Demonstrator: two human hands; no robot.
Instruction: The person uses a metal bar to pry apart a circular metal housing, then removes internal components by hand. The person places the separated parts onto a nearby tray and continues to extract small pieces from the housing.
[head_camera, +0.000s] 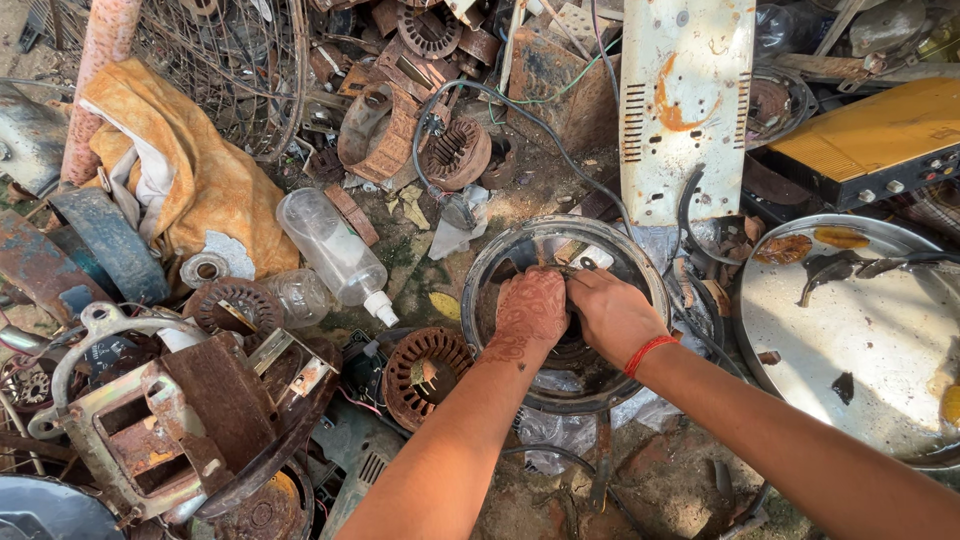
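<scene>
Both hands are working inside a round metal housing, a shallow pan-like shell sitting on the dirt among rusty scrap, between a rusty stator ring and a big shiny round lid. Left hand and right hand are pressing side by side on the dark core in the middle, fingers curled down; whether they are pinching anything, cannot tell. Housing is looking stiff, fairly heavy, thin-rimmed and probably sharp-edged, greasy inside; best taken by the outer rim. A clear plastic bottle is lying nearby.
</scene>
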